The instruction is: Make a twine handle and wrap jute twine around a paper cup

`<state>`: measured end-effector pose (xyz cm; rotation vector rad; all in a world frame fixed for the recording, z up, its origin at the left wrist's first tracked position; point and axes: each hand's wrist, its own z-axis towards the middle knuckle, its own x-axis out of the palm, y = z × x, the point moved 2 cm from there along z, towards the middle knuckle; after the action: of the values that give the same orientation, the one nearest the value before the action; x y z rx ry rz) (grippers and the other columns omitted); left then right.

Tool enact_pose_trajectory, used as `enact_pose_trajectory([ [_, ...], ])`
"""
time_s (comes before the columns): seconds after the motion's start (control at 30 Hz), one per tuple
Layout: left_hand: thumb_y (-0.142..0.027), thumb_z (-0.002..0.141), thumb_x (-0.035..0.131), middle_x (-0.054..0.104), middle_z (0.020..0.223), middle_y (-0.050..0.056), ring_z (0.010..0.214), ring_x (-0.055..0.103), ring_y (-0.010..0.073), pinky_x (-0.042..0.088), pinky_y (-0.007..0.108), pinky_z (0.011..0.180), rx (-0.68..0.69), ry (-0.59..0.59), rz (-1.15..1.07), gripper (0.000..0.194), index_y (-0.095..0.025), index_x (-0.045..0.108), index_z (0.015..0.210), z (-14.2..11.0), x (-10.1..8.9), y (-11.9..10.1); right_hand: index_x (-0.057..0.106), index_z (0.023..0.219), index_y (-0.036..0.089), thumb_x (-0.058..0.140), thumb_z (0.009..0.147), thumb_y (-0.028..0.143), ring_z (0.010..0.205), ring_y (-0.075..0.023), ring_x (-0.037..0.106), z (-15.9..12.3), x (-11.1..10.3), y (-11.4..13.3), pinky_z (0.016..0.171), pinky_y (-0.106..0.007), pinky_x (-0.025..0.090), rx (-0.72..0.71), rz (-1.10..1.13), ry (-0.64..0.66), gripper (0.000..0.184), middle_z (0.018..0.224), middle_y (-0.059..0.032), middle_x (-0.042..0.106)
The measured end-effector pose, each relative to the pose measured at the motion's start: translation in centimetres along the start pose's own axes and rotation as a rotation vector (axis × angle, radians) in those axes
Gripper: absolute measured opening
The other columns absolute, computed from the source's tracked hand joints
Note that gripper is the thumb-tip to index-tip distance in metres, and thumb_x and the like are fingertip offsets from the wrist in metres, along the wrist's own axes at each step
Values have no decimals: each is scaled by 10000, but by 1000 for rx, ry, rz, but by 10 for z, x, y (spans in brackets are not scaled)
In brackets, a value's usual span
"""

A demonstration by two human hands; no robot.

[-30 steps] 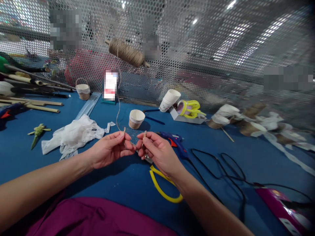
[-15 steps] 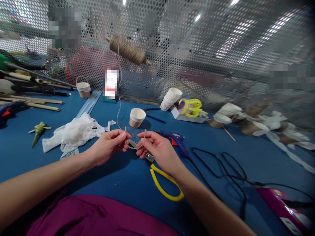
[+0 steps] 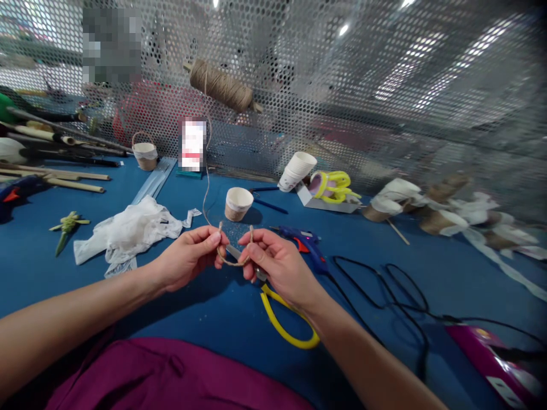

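Note:
A short piece of twine sags in a U between my two hands, its ends pointing up. My left hand pinches one end and my right hand the other. Below my right hand lie scissors with yellow handles, partly hidden by it. Just beyond my hands stands a small paper cup with a brown wrapped lower part and a white band. To the right of my right hand rests a blue glue gun with an orange trigger.
A twine spool hangs on the perforated metal screen, its strand trailing down. White lace lies left, near a finished cup with a handle. Stacked cups and a white box stand behind. Black cable and a purple power strip lie right.
My hands have come slightly closer together, and the twine between them sags into a deeper U. The cup, scissors and glue gun have not moved.

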<state>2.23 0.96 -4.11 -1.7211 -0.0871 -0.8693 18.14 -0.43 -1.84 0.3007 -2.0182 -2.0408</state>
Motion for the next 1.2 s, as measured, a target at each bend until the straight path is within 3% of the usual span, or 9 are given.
enact_pose_trajectory([
  [0.27,-305,711,702,600,593,-7,520,544,70,433,169,550,6,7,-62,198,-122,628,716,-1,0,2,559,810,181,596,779,308,455,-58,553,0,1,0,405,-170,402,1,63,-10,136,632,28,618],
  [0.53,-251,748,672,615,624,2,562,572,95,448,197,568,2,140,-119,131,-144,628,811,-1,1,-1,563,785,188,634,749,335,434,-55,531,-1,1,4,408,-178,382,23,129,-19,167,610,34,617],
  [0.8,-253,743,676,613,614,-2,544,570,92,451,190,548,5,117,-117,131,-143,620,787,1,1,-2,614,808,196,644,741,380,506,-58,545,0,-1,6,464,-185,418,46,276,24,199,648,37,584],
  [1.2,-272,734,684,625,614,3,537,577,96,455,201,555,-17,144,-103,150,-144,625,788,-1,2,-2,625,764,191,674,706,377,466,-63,533,0,-4,5,420,-184,381,113,252,43,200,606,32,595],
])
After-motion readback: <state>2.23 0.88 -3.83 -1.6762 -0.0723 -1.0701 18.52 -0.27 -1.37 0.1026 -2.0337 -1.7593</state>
